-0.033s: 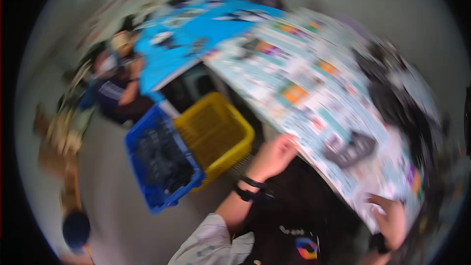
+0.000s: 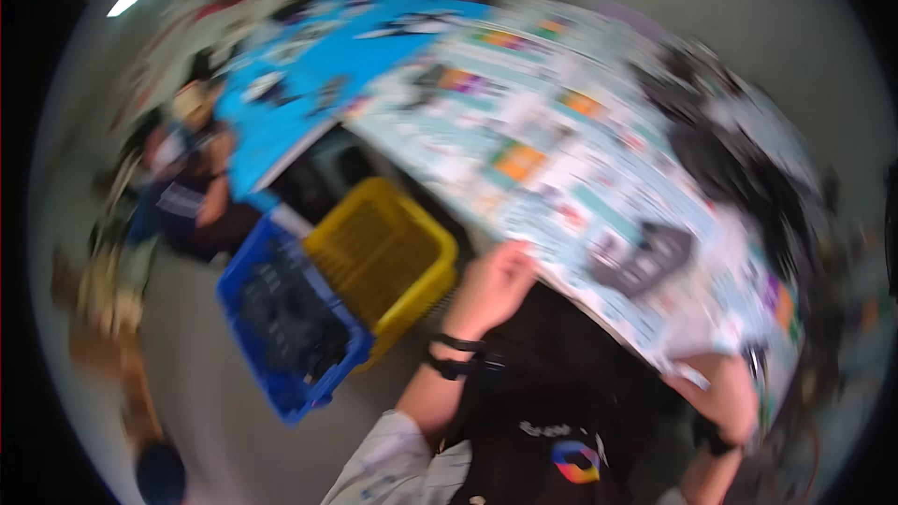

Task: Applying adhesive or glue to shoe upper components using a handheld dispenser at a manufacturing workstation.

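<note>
The whole picture is smeared by motion. My left hand [image 2: 500, 282] is at the near edge of the table [image 2: 468, 201], its fingers bent but too blurred to show whether they grip anything. Lower right, my right hand [image 2: 722, 391] is over the same edge beside a small white strip [image 2: 689, 373]. I cannot tell whether its fingers hold that strip. A dark grey flat piece [image 2: 655, 262] with pale openings lies on the printed sheets [image 2: 524, 117] covering the table, between and beyond my hands.
Left of my left hand stand a yellow basket [image 2: 440, 266] and a blue basket [image 2: 245, 327] with dark pieces inside. A blue-topped table [image 2: 309, 70] is beyond, with a seated person [image 2: 192, 201] at its left. Black material [image 2: 739, 164] lies along the table's right side.
The view has swung, shifting the tables and baskets left in the picture. My right hand has turned, its fingers now less visible, and a white strip shows beside it. My left hand stays by the table edge.
</note>
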### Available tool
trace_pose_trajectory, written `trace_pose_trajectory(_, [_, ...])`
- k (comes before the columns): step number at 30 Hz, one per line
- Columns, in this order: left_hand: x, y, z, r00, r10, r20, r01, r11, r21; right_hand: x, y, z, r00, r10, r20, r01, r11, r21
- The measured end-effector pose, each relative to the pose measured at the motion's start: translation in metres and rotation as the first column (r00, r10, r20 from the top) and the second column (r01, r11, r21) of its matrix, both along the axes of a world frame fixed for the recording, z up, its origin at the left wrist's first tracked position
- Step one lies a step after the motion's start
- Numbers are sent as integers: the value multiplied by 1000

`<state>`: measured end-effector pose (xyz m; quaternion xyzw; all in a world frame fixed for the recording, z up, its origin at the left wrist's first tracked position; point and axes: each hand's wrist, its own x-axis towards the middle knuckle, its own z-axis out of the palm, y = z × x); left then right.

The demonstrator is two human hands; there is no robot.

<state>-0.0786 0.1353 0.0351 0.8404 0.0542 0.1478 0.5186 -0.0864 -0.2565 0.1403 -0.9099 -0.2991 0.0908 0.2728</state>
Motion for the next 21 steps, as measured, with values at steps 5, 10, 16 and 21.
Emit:
trace_pose_trajectory(5, [52, -11, -4, 996, -89, -25, 91, 994, 55, -19, -6, -61, 782, -545, 303, 451, 830, 330])
trace_pose_trajectory(10, [67, -59, -2, 974, -155, -167, 186, 965, 187, -46, -49, -116, 418, -783, 461, 649, 612, 451])
trace_pose_trajectory(16, [72, -116, -18, 965, -264, -10, 263, 959, 103, -73, -86, -167, 364, -791, 492, 632, 598, 493])
trace_pose_trajectory(21, [81, -79, 11, 979, -202, 30, 203, 949, -243, -57, -73, -165, 310, -802, 511, 665, 567, 487])
